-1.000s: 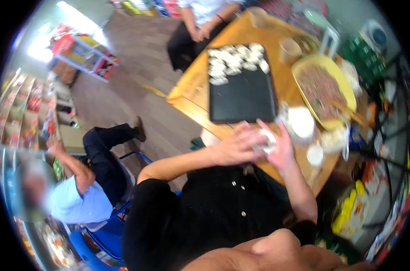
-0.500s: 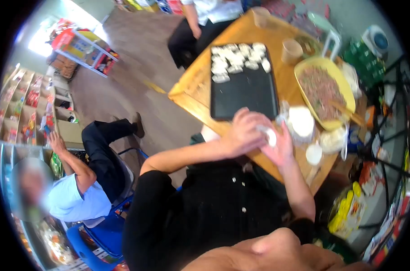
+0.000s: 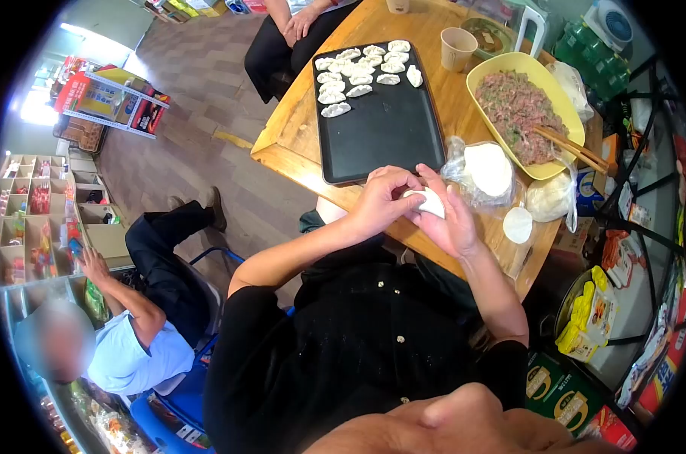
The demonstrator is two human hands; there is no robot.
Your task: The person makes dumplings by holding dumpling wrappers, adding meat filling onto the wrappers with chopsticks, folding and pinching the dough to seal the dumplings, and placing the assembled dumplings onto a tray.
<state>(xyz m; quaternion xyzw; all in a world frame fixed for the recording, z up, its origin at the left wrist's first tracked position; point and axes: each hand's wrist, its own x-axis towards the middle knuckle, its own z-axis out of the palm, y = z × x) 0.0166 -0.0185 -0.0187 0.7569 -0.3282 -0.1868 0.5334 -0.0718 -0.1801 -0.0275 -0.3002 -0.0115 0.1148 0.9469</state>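
Observation:
Just off the near edge of the table, my left hand [image 3: 384,198] pinches the edge of a folded white dumpling [image 3: 433,203]. My right hand [image 3: 455,227] cups the same dumpling from the other side, its fingers partly hidden behind it. Beyond my hands lies a black baking tray [image 3: 377,144] with several pleated dumplings [image 3: 360,78] at its far end. To the right, a stack of round wrappers [image 3: 487,169] sits on clear plastic, and a single wrapper [image 3: 518,225] lies on the wood. A yellow basin [image 3: 478,74] holds minced filling [image 3: 518,113] and wooden chopsticks [image 3: 574,147].
The wooden table [image 3: 290,144] also carries a paper cup [image 3: 458,49] and a bagged lump of dough [image 3: 551,198]. One person [image 3: 142,340] sits at left on a blue chair; another person's hands [image 3: 301,24] rest beyond the table. Packed goods [image 3: 589,318] stand at right.
The view has shifted, so the tray and table appear higher and further left. The dumpling between my hands now shows a folded half-round edge, and my left fingers have closed on it.

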